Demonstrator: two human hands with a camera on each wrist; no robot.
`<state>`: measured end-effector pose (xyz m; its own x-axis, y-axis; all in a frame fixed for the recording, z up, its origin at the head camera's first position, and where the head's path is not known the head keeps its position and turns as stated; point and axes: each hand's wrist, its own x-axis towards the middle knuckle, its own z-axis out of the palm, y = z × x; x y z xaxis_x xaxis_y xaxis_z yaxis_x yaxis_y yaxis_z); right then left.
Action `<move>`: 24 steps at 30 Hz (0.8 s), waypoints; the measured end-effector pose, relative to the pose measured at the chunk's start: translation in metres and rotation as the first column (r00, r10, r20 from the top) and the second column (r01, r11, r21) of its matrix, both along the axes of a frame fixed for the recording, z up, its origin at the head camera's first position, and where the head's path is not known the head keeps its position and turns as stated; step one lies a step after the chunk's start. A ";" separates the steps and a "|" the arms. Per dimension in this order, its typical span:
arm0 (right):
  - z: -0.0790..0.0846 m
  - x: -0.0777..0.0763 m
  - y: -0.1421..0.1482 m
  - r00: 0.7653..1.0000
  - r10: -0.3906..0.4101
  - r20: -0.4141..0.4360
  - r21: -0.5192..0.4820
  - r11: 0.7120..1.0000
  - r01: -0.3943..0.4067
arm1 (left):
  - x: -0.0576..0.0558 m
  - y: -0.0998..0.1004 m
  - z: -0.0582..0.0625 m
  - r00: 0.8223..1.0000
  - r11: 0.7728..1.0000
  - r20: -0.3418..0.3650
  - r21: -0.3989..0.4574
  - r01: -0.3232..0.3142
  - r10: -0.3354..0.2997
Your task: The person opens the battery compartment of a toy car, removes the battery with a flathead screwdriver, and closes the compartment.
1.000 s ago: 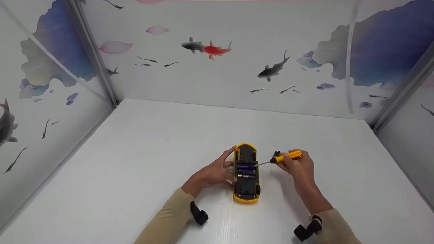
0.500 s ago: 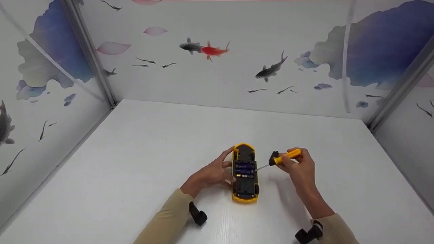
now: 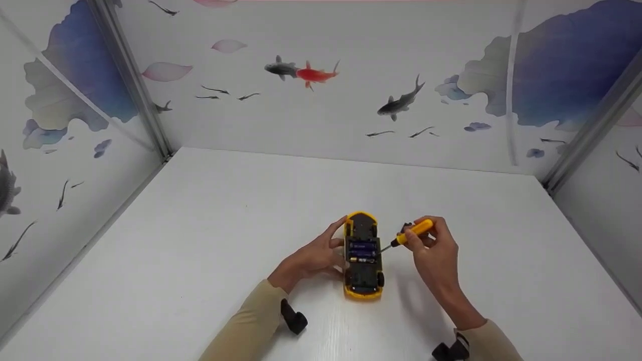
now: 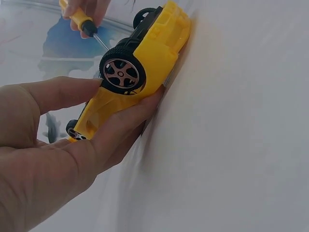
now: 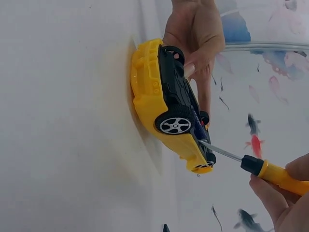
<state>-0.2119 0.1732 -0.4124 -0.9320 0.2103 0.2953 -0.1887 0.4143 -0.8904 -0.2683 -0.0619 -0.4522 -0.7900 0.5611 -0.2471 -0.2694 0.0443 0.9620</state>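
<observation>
A yellow toy car (image 3: 363, 281) lies upside down on the white table, its black underside facing up. Blue batteries (image 3: 362, 249) sit side by side in its uncovered compartment. My left hand (image 3: 317, 256) grips the car along its left side, fingers reaching beneath the body in the left wrist view. With thumb and fingers, my right hand (image 3: 437, 255) holds a yellow-handled screwdriver (image 5: 277, 176); its metal tip meets the compartment's right edge. Behind the handle, a small black piece (image 3: 406, 227) shows at the right fingers, mostly hidden.
The white table (image 3: 225, 210) is enclosed by white panels (image 3: 321, 125) printed with fish and petals, with metal posts at the corners. A black wrist camera (image 3: 295, 318) sits on the left sleeve, another (image 3: 450, 349) on the right.
My right hand has shifted slightly left toward the car, and the screwdriver slants more steeply. Its tip sits a little lower along the compartment edge. The left hand and car stay nearly still.
</observation>
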 end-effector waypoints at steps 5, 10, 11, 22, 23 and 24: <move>-0.002 0.001 -0.003 0.997 0.018 -0.072 0.045 0.999 -0.014 | 0.000 0.000 0.001 1.000 1.000 -0.003 -0.016 -0.001 0.001; -0.002 0.000 -0.004 0.997 0.014 -0.070 0.075 0.997 -0.009 | 0.001 -0.001 0.001 1.000 1.000 -0.001 -0.028 -0.009 0.009; -0.002 -0.001 -0.004 0.998 0.014 -0.056 0.069 0.998 -0.010 | 0.001 -0.001 0.001 1.000 1.000 -0.004 -0.029 -0.012 0.012; -0.016 -0.017 0.021 0.968 0.043 0.246 -0.296 0.955 0.033 | 0.001 0.000 -0.001 1.000 0.999 -0.008 -0.034 -0.030 0.030; -0.019 -0.019 0.023 0.958 0.059 0.281 -0.336 0.941 0.040 | 0.001 0.000 -0.001 1.000 0.999 -0.010 -0.031 -0.028 0.027; -0.021 -0.021 0.026 0.947 0.080 0.312 -0.380 0.924 0.047 | 0.001 -0.001 -0.002 1.000 0.999 -0.012 -0.027 -0.024 0.024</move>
<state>-0.2327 0.1994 -0.4336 -0.9665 0.2302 -0.1132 0.1243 0.0341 -0.9917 -0.2672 -0.0627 -0.4539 -0.8060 0.5352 -0.2530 -0.2596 0.0645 0.9635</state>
